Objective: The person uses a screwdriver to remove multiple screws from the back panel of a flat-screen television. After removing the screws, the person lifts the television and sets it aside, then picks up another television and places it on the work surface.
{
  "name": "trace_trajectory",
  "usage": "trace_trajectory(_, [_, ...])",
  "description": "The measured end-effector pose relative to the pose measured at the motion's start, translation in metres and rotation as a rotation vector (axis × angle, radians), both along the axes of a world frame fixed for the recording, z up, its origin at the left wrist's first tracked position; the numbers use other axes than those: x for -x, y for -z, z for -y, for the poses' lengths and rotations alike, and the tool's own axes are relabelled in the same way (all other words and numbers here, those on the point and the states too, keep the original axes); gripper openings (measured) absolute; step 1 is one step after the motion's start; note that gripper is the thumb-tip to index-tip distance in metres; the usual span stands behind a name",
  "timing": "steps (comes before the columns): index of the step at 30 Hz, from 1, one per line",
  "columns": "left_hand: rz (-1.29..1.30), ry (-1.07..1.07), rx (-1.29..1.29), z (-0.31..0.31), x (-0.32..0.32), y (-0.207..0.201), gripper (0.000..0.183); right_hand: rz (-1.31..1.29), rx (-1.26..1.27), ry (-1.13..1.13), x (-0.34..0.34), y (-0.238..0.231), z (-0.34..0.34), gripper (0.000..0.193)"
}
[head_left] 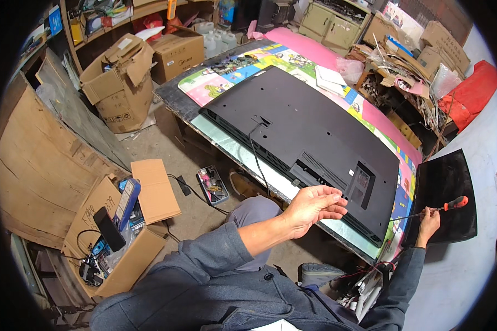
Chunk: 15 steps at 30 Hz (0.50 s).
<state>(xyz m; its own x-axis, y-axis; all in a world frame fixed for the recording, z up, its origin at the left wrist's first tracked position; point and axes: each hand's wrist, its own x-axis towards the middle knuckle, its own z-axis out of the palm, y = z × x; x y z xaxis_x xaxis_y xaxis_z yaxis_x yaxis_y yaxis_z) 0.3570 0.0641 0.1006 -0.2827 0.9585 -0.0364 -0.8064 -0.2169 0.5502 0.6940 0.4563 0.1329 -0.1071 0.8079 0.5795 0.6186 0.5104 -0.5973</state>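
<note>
A large black flat-screen television (301, 127) lies with its back panel up on a table in front of me. Above its near edge, my left hand (315, 209) is raised, fingers curled and thumb pressed toward them; whatever they may pinch is too small to make out. My right hand (428, 225) is at the right, beyond the television's corner. It grips a screwdriver (456, 203) by the shaft, with the red and black handle pointing right and the thin tip toward the television. A dark cable (255, 151) comes from the back panel and hangs over the near edge.
A colourful cartoon mat (204, 88) covers the table. Another dark screen (447, 193) leans at the right. On the floor stand a small tray of parts (212, 185) and an open carton (132, 276) of electronics. More cardboard boxes (119, 99) stand at the left.
</note>
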Motion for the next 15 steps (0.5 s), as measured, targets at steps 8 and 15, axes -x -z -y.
trace_trajectory(8, [0.099,-0.029,-0.051,-0.005,0.005,0.001,0.021,-0.075,-0.043,-0.094,-0.017,-0.04,0.005,0.018])
trace_trajectory(15, [0.084,-0.133,0.109,-0.004,0.009,-0.001,0.026,-0.478,0.039,-0.721,0.103,-0.112,0.171,0.013])
